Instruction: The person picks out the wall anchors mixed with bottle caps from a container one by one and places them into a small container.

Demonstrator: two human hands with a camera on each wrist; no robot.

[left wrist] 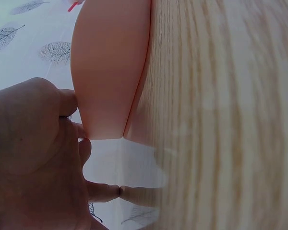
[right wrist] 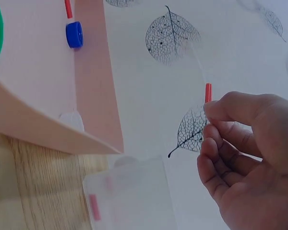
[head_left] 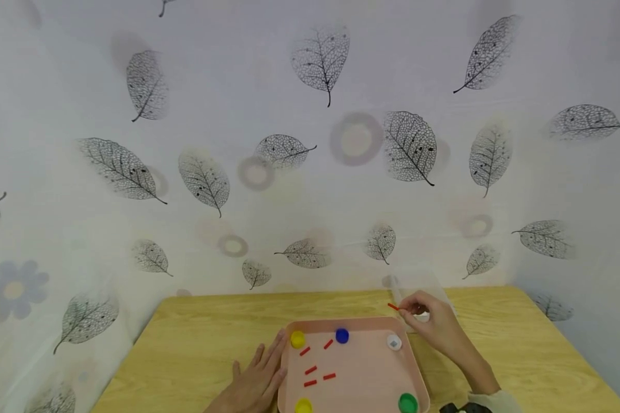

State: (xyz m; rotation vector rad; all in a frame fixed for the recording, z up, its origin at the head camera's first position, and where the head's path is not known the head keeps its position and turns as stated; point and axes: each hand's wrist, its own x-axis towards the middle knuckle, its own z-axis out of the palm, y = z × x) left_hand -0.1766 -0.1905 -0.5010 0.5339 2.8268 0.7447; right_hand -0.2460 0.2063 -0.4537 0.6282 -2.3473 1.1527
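Between thumb and fingertips my right hand [head_left: 434, 326] pinches a short red stick [right wrist: 209, 92], held above the table just beyond the tray's far right corner. My left hand [head_left: 255, 381] lies against the left side of the pink tray [head_left: 364, 367], its fingers extended along the wall. Inside the tray are several red sticks [head_left: 329, 376], scattered on the left half. Round bottle-cap-like pieces stand near its edges: a blue cap [head_left: 342, 335], a yellow cap [head_left: 297, 339], another yellow cap [head_left: 303, 406], a white cap [head_left: 394, 342] and a green cap [head_left: 407, 402].
A translucent plastic container [right wrist: 129, 194] stands behind the tray on the right, partly hidden by my right hand in the head view. Something red shows through it. The wooden table [head_left: 212, 321] ends at a leaf-patterned curtain [head_left: 289, 206].
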